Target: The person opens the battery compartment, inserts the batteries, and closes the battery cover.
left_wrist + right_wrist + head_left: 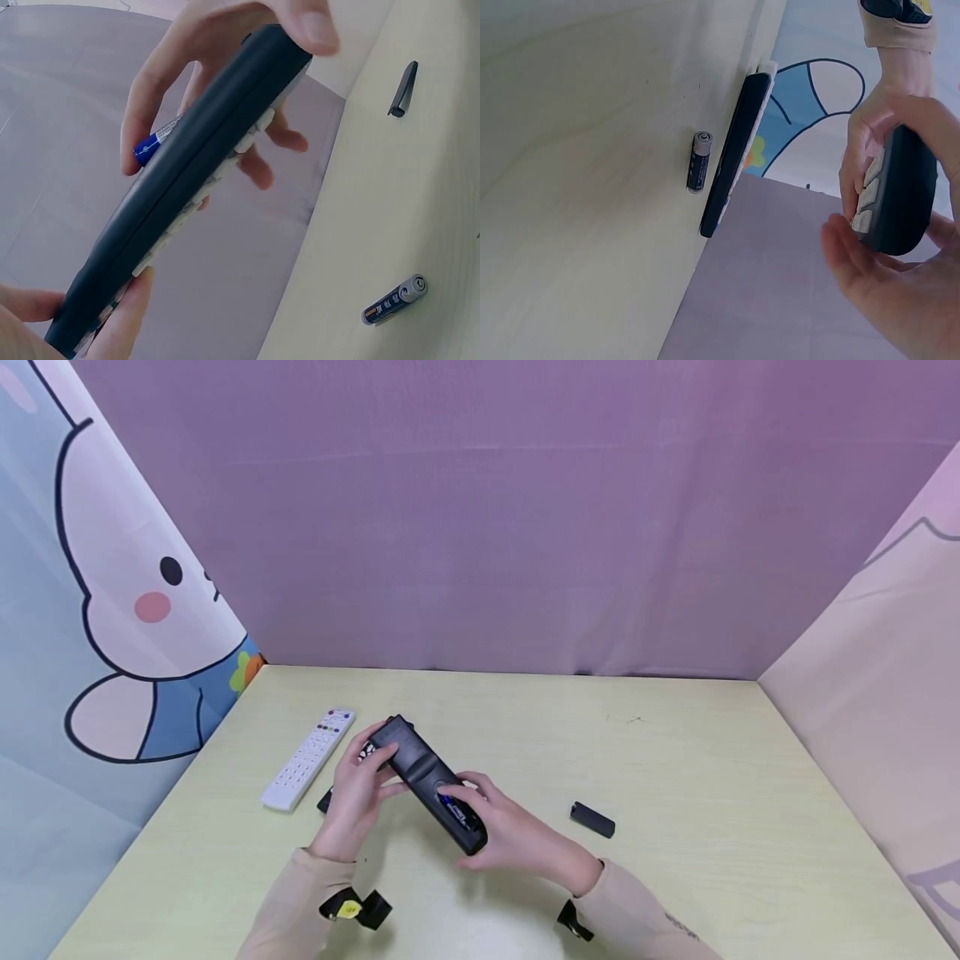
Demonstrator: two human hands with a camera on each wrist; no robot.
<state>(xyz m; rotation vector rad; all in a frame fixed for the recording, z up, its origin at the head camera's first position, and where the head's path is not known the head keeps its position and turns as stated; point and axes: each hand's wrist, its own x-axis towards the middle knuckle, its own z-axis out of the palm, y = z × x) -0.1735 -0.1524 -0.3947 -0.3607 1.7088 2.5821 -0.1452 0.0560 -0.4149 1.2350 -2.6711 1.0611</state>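
Observation:
A black remote control (422,767) is raised above the table, its back turned up in the head view. My left hand (358,793) grips its far end, thumb across the back. The right hand (506,827) holds the near end, fingers around its sides. A blue battery (154,146) sticks up at a slant from the uncovered battery compartment, and a right fingertip touches its raised end. Light-coloured buttons (868,191) show on the remote's front. On the table lies another battery (394,300), hidden in the head view.
The dark battery cover (592,819) lies on the table at right. At left rests a white remote control (307,760), with a second black remote (739,150) beside it, mostly behind my left hand in the head view. Fabric walls (525,527) bound the table's back and sides.

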